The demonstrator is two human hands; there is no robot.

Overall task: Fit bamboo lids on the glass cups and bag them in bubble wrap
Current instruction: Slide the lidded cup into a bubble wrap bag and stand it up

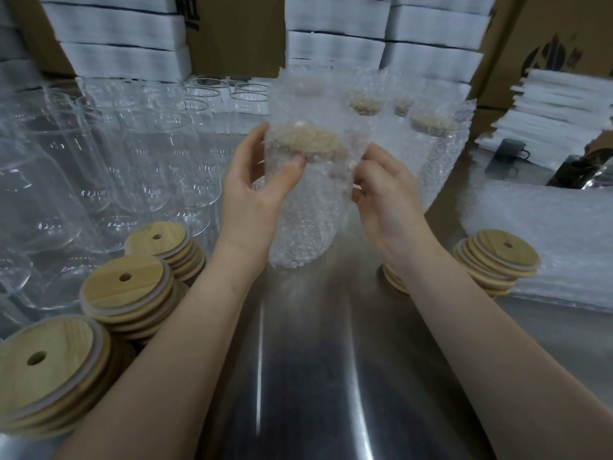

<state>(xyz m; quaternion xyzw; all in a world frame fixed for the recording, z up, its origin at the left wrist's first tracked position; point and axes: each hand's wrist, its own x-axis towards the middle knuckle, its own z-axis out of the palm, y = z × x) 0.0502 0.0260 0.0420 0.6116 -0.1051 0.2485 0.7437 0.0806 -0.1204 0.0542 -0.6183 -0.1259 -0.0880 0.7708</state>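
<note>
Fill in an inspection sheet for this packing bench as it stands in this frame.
Surface: steel table, bare and shiny in the middle.
Job's things: bagged cup with its bamboo lid on; bare glass cups at left; lid stacks on both sides; finished bagged cups behind; flat bubble bags at right.
Clutter: dark mug far right.
Hands: left hand and right hand both grip the bagged cup near its lid.
Cables: nothing seen.
Surroundings: cardboard boxes and white stacked sheets behind.
</note>
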